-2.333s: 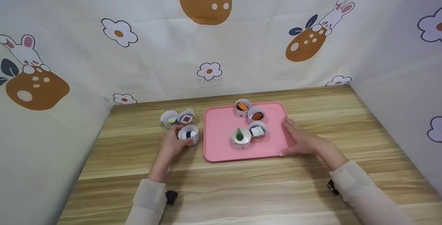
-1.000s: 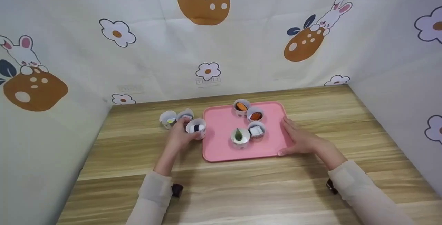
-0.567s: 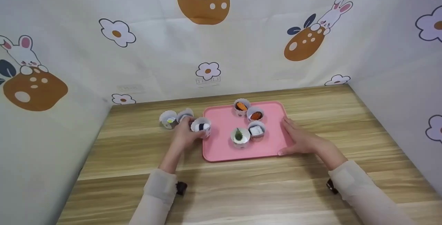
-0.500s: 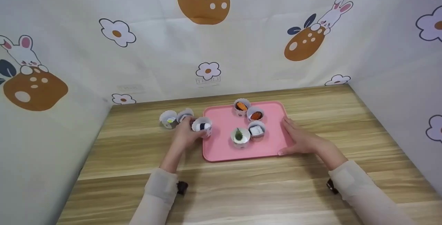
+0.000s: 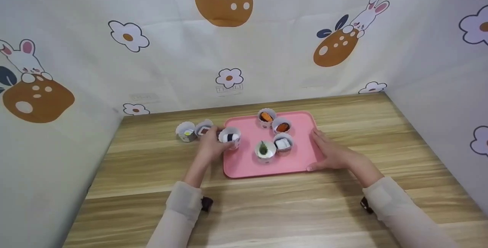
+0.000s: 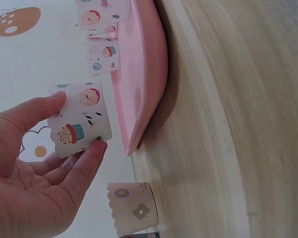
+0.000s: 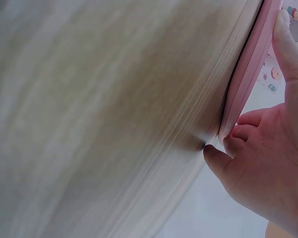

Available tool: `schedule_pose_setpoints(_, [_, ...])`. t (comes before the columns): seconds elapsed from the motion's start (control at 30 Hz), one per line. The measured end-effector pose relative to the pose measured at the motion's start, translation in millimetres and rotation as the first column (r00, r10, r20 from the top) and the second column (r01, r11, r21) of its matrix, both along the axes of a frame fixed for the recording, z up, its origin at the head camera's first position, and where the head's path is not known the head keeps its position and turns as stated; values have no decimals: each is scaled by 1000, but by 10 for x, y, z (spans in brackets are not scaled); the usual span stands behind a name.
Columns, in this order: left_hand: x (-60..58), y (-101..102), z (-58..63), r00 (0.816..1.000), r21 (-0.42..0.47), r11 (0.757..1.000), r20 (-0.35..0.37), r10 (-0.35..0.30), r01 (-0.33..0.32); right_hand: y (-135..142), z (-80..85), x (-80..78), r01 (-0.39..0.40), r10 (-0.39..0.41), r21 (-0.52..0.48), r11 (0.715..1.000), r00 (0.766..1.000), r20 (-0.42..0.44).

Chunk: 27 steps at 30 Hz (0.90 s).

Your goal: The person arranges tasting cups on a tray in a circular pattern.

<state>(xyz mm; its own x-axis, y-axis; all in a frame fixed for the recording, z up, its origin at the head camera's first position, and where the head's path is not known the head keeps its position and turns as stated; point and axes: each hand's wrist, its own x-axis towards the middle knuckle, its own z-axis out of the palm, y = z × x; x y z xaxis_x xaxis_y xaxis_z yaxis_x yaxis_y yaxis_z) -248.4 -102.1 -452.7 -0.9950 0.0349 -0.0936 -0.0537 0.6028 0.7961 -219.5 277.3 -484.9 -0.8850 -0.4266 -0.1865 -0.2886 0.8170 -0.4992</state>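
My left hand (image 5: 212, 144) pinches a scalloped paper baking cup (image 6: 84, 121) between thumb and fingers. Inside it lies a white sushi piece with a dark band (image 5: 230, 137). The cup is over the left edge of the pink tray (image 5: 244, 166); the left wrist view shows cupcake and doughnut prints on its side. At the tray's right edge rests my right hand (image 5: 335, 156), fingers along the side and thumb at the front corner. On the tray stand several similar cups, among them one with a green-topped piece (image 5: 265, 152) and one with a white piece (image 5: 283, 143).
Cups with orange-topped sushi (image 5: 267, 117) and red-orange-topped sushi (image 5: 282, 127) stand toward the tray's back. Left of the tray, on the wooden table (image 5: 267, 210), are a cup with a yellow bit (image 5: 186, 131) and one with a dark red centre (image 5: 203, 129). A printed curtain (image 5: 171, 57) hangs behind.
My left hand has carried the cup with the dark-banded sushi rightward and slightly back, from the table to over the tray's left edge. My right hand and the tray have stayed put.
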Motion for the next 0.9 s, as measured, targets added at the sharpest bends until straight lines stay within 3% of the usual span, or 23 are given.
schedule_pose_setpoints(0.17, [-21,67,-13,1000,14,1000,19,6,-6,4,-11,-6,1,-1,-8,1000,1000,-1])
schedule_pose_setpoints(0.9, [-110,279,-56,998,11,998,-36,-59,59,-15,4,-12,19,-19,9,1000,999,28])
